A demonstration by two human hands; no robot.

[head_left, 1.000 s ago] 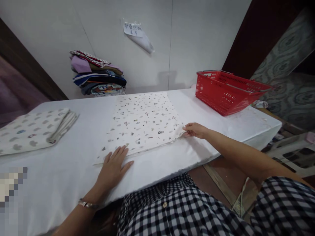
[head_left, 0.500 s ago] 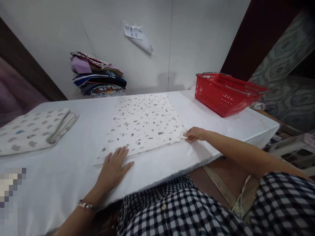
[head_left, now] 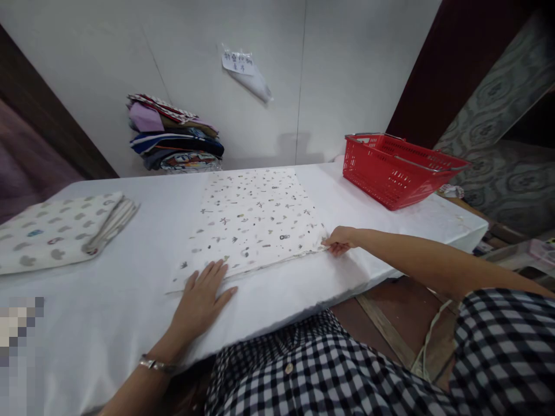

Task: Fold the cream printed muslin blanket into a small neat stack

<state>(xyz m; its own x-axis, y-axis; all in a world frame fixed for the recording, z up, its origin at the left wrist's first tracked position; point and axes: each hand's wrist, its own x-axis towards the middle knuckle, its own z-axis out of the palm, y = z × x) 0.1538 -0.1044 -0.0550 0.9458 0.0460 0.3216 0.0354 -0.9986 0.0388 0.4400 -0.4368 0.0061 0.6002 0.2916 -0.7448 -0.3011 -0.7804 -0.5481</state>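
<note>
Print fabric (head_left: 255, 219) seeming light, limp, best held cornerwise; right grip (head_left: 340, 239) pinching near corner; left grip (head_left: 202, 297) splaying flat over edge.

A white-draped table (head_left: 150, 242) bears the printed cloth (head_left: 258, 222), flat at centre; folded cloth (head_left: 56, 231) at nine o'clock; basket (head_left: 381, 182) at two.

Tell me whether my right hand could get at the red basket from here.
Probably yes: only the white table shows between your right hand and the red basket, though that hand would likely first have to release the patterned cloth.
</note>
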